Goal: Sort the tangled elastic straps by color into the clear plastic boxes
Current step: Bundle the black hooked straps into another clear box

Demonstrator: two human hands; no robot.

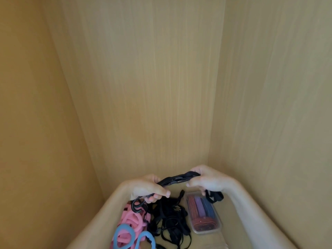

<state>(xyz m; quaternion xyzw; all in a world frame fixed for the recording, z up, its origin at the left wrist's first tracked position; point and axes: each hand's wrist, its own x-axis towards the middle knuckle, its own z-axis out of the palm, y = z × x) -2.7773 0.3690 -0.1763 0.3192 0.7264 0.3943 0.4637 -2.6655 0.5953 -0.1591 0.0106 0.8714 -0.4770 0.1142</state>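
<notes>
Between left hand and right hand stretches a black strap.

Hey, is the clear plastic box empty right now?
No, the clear box holds red, purple and blue straps.

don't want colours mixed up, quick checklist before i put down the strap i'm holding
1. Grip on the black strap by left hand and right hand: ok.
2. Strap free of the black pile: cannot tell, its ends hang down.
3. Black belongs in the clear box: not ok, it holds red, purple and blue straps.
4. Another box in view for black: not ok, only one shows.
5. Pile separate from the pink loops: not ok, black straps lie over them.
</notes>
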